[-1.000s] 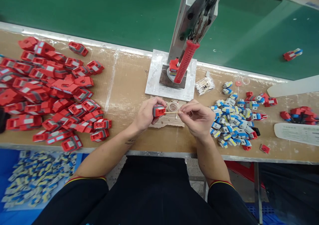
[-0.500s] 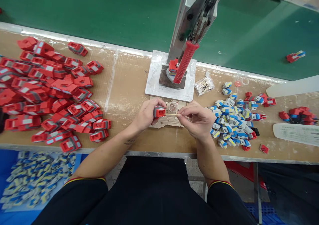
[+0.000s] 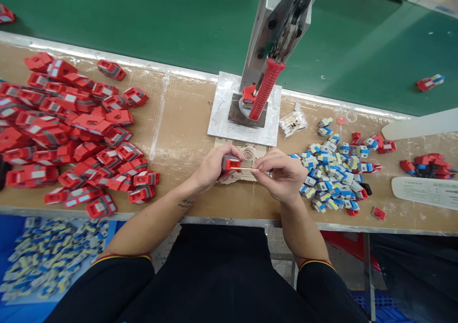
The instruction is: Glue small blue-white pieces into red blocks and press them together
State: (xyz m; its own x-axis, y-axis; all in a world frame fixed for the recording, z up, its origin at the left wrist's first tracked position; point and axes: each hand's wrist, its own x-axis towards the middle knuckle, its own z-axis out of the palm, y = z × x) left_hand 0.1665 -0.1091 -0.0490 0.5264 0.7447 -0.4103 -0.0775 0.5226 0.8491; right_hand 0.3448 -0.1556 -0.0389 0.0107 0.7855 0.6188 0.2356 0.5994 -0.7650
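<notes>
My left hand (image 3: 213, 168) is closed round a red and grey plastic part (image 3: 231, 163), held just below the metal base plate. My right hand (image 3: 280, 171) pinches a thin cotton swab (image 3: 244, 169), whose far end meets the red part's right side. A small round clear container (image 3: 248, 154) stands between the hands on a torn piece of cardboard (image 3: 234, 177). Behind them rises a hand press with a red lever (image 3: 266, 90); another red part (image 3: 248, 94) sits under it on the base plate (image 3: 220, 118).
Red parts (image 3: 82, 127) are heaped on the left, small blue, white and yellow parts (image 3: 331, 170) on the right. A bag of swabs (image 3: 293, 122) lies right of the press. A blue bin (image 3: 121, 225) with parts is at lower left.
My right hand has shifted slightly left and down with the swab, closer to the red part. On the green surface, a red item at far left and one at far right have moved rightward.
</notes>
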